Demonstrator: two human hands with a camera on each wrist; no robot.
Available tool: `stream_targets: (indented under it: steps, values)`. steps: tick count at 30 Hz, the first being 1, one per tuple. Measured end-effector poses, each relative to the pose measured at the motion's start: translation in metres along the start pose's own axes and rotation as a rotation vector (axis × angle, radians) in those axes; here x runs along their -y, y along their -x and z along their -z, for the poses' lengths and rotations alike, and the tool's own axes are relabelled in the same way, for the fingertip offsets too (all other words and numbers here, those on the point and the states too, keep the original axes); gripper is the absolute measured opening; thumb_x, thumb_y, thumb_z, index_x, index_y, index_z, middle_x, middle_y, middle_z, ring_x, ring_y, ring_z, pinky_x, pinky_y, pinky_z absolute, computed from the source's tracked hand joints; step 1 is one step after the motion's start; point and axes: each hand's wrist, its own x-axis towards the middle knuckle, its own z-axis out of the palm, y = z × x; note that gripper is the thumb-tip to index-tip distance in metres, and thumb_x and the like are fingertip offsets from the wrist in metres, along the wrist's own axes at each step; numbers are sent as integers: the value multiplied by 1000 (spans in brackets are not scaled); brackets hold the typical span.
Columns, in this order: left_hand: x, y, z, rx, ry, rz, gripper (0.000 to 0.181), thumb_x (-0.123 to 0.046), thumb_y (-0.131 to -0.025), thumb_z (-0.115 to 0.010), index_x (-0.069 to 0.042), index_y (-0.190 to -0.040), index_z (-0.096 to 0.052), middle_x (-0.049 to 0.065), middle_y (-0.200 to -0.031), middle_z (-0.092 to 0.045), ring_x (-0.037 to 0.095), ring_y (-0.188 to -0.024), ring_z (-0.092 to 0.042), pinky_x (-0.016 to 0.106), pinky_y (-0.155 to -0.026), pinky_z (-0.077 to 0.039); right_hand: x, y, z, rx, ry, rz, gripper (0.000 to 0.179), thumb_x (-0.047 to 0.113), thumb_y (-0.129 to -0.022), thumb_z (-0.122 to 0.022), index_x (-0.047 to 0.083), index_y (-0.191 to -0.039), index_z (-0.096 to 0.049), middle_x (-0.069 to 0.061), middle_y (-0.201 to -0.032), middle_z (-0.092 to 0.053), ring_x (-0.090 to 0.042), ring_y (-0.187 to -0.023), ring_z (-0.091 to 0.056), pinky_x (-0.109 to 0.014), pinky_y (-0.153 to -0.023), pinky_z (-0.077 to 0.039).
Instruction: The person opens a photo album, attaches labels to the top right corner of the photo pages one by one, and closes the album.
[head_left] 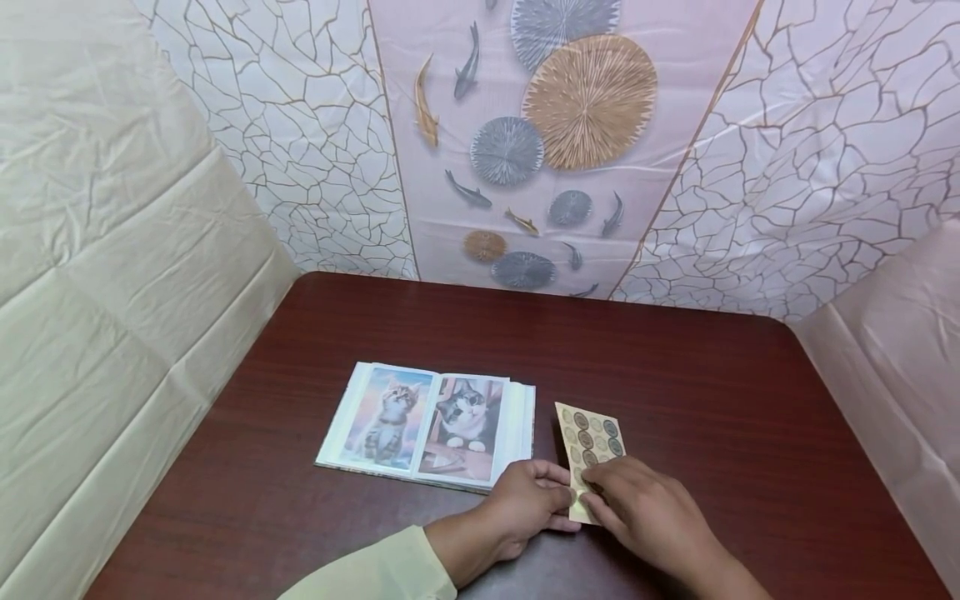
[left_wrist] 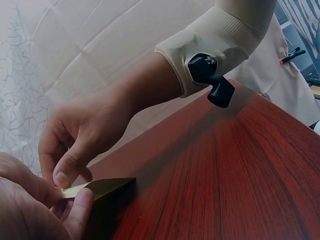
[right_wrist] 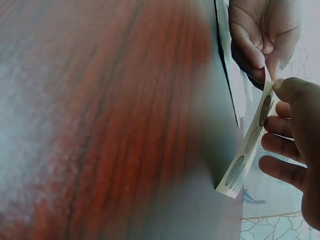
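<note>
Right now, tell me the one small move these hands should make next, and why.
I would probably have the right hand peel gently at the near end of the cream-coloured rectangular paper sheet, whose round prints look like stickers. The left hand grips that end, which should steady it, and the right hand touches it there.
</note>
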Motion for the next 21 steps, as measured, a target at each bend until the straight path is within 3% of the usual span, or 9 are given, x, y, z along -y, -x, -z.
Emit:
stream_targets:
  steps: [21]
  values:
    - [-1, 2, 0, 39, 14, -41, 18, 13, -87, -59, 3, -100, -66, 10, -87, -69, 15, -72, -64, 36, -67, -62, 0, -8, 1, -37, 2, 4, 28, 41, -100, -64, 16, -100, -76, 8, -95, -73, -10, -86, -68, -33, -62, -57]
